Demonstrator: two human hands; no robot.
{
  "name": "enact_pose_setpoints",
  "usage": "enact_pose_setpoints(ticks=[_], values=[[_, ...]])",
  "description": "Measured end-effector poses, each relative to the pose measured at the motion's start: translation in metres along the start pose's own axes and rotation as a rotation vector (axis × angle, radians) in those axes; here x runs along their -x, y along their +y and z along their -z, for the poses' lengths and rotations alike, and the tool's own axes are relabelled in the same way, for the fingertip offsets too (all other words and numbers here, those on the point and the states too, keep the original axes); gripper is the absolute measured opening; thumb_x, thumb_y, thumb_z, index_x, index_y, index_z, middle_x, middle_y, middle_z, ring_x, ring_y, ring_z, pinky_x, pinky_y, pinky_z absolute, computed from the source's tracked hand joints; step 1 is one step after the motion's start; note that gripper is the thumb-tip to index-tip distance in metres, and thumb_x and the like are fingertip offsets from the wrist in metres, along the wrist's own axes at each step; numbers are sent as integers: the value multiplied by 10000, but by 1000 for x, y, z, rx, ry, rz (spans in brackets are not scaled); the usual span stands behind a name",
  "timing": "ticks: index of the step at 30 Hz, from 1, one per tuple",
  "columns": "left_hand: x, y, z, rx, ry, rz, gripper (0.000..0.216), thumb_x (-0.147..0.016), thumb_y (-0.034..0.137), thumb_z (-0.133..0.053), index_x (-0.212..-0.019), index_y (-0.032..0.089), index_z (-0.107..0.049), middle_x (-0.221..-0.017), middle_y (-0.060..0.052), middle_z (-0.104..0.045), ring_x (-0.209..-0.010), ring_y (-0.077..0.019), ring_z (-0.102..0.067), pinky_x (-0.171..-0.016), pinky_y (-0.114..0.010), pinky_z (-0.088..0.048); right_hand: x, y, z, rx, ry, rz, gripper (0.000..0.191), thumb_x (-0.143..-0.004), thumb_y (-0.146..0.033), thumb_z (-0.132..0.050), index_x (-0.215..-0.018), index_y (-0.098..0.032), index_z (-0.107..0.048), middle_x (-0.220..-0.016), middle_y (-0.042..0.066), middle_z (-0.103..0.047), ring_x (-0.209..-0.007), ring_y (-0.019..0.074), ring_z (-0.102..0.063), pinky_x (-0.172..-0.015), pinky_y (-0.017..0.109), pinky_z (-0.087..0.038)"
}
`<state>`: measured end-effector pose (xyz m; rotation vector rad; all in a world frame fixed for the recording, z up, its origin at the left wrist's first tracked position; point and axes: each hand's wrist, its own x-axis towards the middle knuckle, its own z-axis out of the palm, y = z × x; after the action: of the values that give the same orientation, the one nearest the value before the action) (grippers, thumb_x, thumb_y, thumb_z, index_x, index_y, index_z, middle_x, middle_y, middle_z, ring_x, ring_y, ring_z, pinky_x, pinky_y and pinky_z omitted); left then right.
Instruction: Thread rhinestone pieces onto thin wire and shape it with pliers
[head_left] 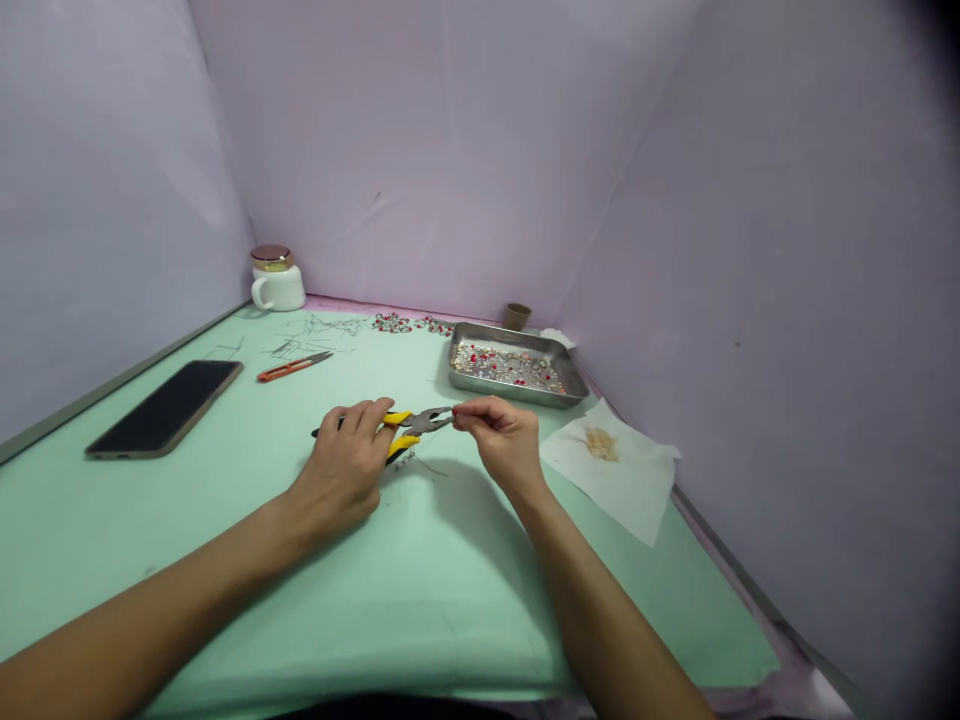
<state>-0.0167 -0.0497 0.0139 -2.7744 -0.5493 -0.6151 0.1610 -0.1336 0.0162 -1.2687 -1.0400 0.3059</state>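
My left hand (346, 462) is wrapped round the yellow-and-black handles of a pair of pliers (414, 424), whose metal jaws point right. My right hand (504, 436) is closed in a pinch at the jaw tips, holding a tiny piece with a red bead that is too small to name. Both hands hover just above the green table cover (300, 590) at its middle. A thin wire piece (420, 464) lies on the cover beneath the pliers.
A metal tray (570, 388) of small silver and red beads stands behind the hands. White paper (637, 480) with a beige lump lies right. A phone (166, 408), orange snips (294, 367), loose wires (315, 328), a white mug (277, 280) and a small cup (517, 316) sit further back.
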Motion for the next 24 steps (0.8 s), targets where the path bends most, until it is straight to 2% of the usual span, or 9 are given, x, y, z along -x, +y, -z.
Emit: enact_pose_setpoints(ticks=[4,11,18,21,24], values=[[0,0,3,9,3,-8,492,-571,-13,-402,-1040,86,-511,-1133,-170,-444,-989,-301,-426,-755,-412,-360,1,0,1,31,-25,13,142,-663,-123,-553,-692,-201,-668,-657,3,-634,-627,163,-599,-628,294,-485],[1,-3,0,63,20,-23,461,-577,-6,-403,-1008,116,-509,-1090,-152,-472,-978,-296,-439,-745,-420,-375,2,-2,4,111,-58,78,154,-672,-125,-537,-696,-202,-668,-656,6,-632,-634,159,-586,-629,282,-468],[1,-3,3,136,-37,-25,432,-604,-32,-379,-986,107,-523,-988,-129,-507,-855,-243,-476,-695,-368,-411,0,-2,8,102,-100,102,163,-674,-119,-544,-704,-212,-674,-683,10,-637,-647,162,-587,-633,287,-468],[1,-1,4,253,-75,0,457,-590,-40,-364,-983,124,-528,-946,-104,-517,-863,-225,-488,-699,-333,-425,-2,-3,8,30,-105,57,138,-666,-124,-563,-691,-203,-673,-671,9,-635,-640,160,-590,-635,296,-477],[-1,1,6,406,-135,43,487,-568,-32,-361,-981,170,-525,-950,-69,-523,-871,-202,-510,-697,-288,-439,-4,-6,4,-151,-52,-84,67,-636,-155,-611,-670,-182,-662,-620,0,-634,-602,157,-604,-632,317,-500]])
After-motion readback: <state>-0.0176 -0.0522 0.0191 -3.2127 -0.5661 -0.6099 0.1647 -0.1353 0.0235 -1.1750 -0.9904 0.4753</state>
